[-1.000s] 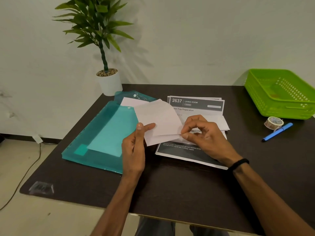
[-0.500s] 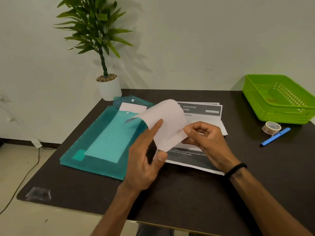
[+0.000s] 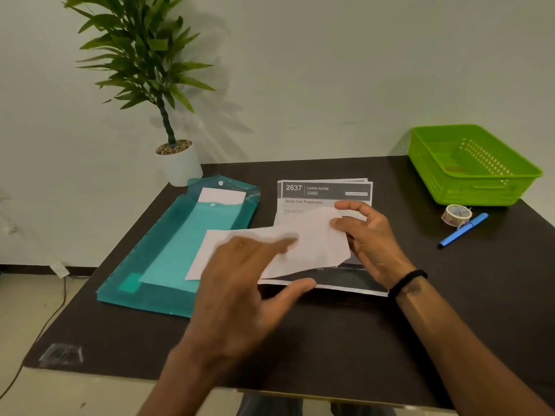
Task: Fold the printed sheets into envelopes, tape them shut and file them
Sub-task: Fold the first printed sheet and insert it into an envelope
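Observation:
A white folded sheet (image 3: 312,244) is held low over the table, half over the stack of printed sheets (image 3: 324,193) headed "2637 Living Room". My right hand (image 3: 369,238) pinches its right end between thumb and fingers. Blurred by motion, my left hand (image 3: 246,283) lies spread over its left part, fingers stretched out and thumb below the near edge. To the left lies a teal plastic folder (image 3: 168,253), and a white envelope (image 3: 222,196) shows under its open flap. A tape roll (image 3: 456,214) sits at the right.
A blue pen (image 3: 462,231) lies beside the tape. A green plastic basket (image 3: 474,166) stands at the back right corner. A potted plant (image 3: 180,163) stands at the back left, behind the folder. A small clear wrapper (image 3: 60,354) lies at the near left corner.
The folded sheet was turned over and lowered flatter. My left hand let go of its pinch and now spreads over the sheet. My right hand kept hold of the right end.

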`<state>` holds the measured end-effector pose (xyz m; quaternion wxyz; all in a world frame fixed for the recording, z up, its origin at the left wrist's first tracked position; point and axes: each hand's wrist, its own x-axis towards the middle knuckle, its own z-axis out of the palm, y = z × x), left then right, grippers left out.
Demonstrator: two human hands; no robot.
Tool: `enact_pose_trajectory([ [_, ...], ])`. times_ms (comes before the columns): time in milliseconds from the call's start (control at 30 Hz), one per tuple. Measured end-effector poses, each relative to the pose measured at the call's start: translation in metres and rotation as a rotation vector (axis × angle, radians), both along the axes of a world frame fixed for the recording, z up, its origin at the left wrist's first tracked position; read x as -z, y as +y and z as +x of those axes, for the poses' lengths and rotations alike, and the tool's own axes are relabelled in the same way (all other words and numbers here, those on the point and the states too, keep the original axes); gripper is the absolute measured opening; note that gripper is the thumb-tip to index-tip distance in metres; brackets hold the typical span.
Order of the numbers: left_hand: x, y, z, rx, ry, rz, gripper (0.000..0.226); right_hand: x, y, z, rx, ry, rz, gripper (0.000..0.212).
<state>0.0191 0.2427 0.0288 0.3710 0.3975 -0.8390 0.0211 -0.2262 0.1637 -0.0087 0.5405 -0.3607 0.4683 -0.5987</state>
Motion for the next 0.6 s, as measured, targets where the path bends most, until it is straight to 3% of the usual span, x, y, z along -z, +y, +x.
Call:
enact_pose_trajectory([
  [67, -0.010, -0.030, 0.008, -0.059, -0.207, 0.283, 0.108, -0.004, 0.002, 0.000, -0.034, -0.025, 0.008, 0.034],
  [133, -0.008, -0.061, 0.012, -0.107, -0.387, 0.455, 0.130, -0.006, 0.004, 0.001, -0.081, -0.056, 0.022, 0.031],
  [200, 0.001, -0.081, 0.012, -0.107, -0.420, 0.525, 0.133, -0.006, 0.004, 0.001, -0.115, -0.077, 0.033, 0.031],
  [333, 0.018, -0.090, 0.008, -0.058, -0.314, 0.582, 0.127, -0.003, 0.002, -0.002, -0.113, -0.096, 0.043, 0.036],
  [500, 0.039, -0.083, 0.004, -0.027, -0.256, 0.487, 0.124, 0.000, 0.003, 0.003, -0.109, 0.100, 0.042, 0.030],
  [600, 0.037, -0.083, 0.010, -0.045, -0.167, 0.361, 0.127, -0.006, 0.008, 0.002, -0.126, 0.181, -0.040, 0.045],
])
